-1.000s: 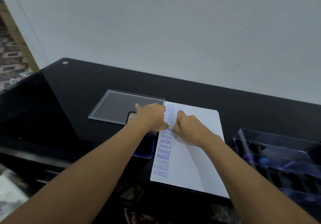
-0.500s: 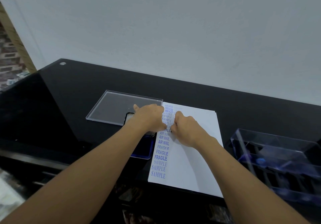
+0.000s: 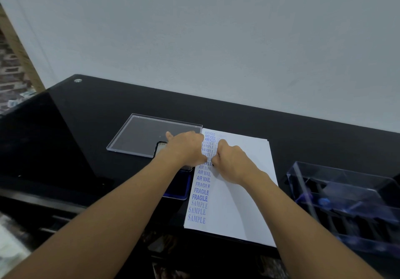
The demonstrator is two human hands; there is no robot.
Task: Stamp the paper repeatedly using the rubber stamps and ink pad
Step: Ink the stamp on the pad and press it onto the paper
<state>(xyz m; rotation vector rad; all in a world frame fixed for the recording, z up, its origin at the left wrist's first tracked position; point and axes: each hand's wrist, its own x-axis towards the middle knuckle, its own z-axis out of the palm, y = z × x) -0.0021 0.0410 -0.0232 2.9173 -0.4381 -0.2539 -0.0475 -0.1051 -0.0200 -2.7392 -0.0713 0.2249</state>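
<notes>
A white paper stack (image 3: 242,192) lies on the black desk, with a column of blue stamped words (AMENDED, SAMPLE, AIR MAIL, FRAGILE) down its left side. My right hand (image 3: 232,163) is curled into a fist on the paper beside that column. It grips a rubber stamp (image 3: 213,164), of which only a dark sliver shows under the fingers. My left hand (image 3: 186,148) lies palm down across the paper's left edge, fingers flat on the sheet. The blue ink pad (image 3: 177,190) sits open just left of the paper, partly under my left forearm.
The ink pad's clear lid (image 3: 140,135) lies flat at the back left of the paper. A clear blue stamp rack (image 3: 346,203) stands to the right of the paper. The desk's front edge is close below the sheet, and a grey wall rises behind the desk.
Both hands stay in the same place on the paper. Only the view has shifted slightly.
</notes>
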